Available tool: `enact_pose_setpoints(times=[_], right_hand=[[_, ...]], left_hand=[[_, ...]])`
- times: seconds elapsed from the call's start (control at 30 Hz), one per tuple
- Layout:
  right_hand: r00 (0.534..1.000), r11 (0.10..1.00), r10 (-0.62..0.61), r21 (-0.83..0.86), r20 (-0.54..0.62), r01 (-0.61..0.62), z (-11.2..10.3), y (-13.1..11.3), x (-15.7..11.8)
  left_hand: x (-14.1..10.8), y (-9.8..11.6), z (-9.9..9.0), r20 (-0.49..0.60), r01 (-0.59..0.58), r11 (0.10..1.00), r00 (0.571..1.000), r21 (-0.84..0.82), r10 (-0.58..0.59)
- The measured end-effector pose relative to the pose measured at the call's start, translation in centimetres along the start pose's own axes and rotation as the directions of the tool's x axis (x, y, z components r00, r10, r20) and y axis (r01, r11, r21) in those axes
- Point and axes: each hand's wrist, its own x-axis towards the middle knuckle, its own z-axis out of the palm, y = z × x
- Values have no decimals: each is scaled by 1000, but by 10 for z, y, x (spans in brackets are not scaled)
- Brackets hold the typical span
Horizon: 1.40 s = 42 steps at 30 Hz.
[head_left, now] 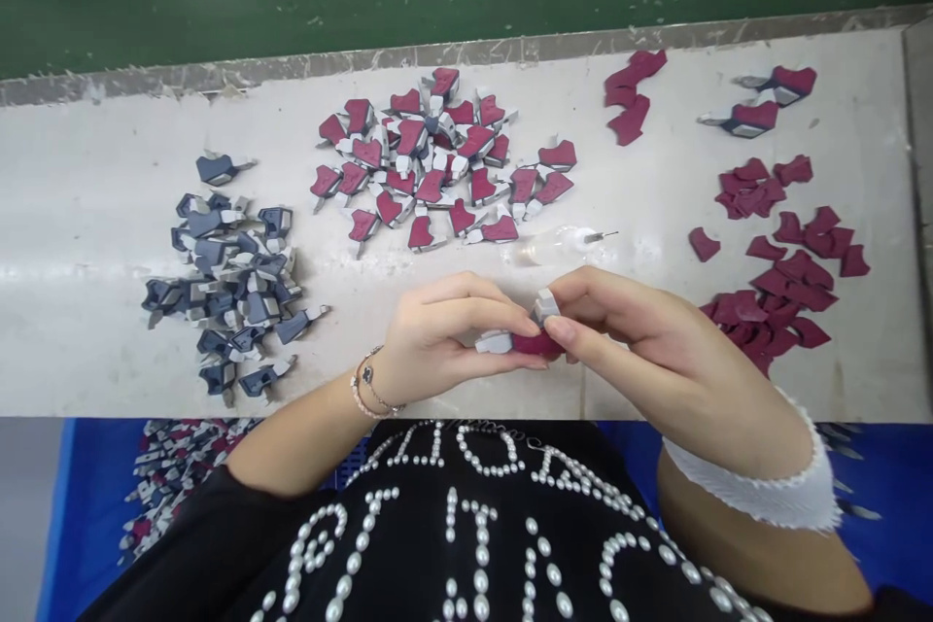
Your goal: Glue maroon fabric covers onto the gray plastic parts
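Because the fingers of both hands wrap around it, the small maroon-and-grey part [535, 343] shows only in pieces: a maroon curve and two pale grey plastic ends, their join hidden. It sits above the near edge of the white bench [102, 185], between the left hand [452, 330] and the right hand [641, 340]. Both hands are closed in a pinch on it, with the forearms angling in from either side. A beaded bracelet [371, 387] circles the left wrist, and a white ruffled cuff [750, 484] circles the right forearm. The bench holds one heap of slate-grey plastic pieces [225, 282], one heap of assembled maroon-and-grey parts [430, 165], and loose maroon pieces [773, 262], all too overlapped to count exactly. Two separate assembled parts [777, 97] lie at far right. A clear needle-tipped bottle [558, 245] lies just beyond the hands. Below the bench, a blue crate [94, 505] holds more parts, partly hidden by the person's torso.
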Motion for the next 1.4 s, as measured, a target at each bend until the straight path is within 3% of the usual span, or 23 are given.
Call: enact_pose_setpoints(times=[0.2,0.67,1.03,1.2,1.4], right_hand=[[999,999,-17,-38,-50,15,2,-1,-1],[995,989,-68,-129,68,77,-6,-7,-4],[997,975,-56,-218,-43,46,3,-6,-3],[990,975,-138,-172,7,137,4,-6,-6],[971,911,-236,-355,-34,209,6,2,-3]], left_hand=[[-1,-1,0,-51,-5,1000,999,-16,4],[3,-1,-6,19,-43,997,999,-58,44],[3,0,-4,15,-32,999,999,-41,32],[3,-3,-6,-62,26,999,998,-33,-28],[0,-5,-3,-65,83,997,994,-7,-83]])
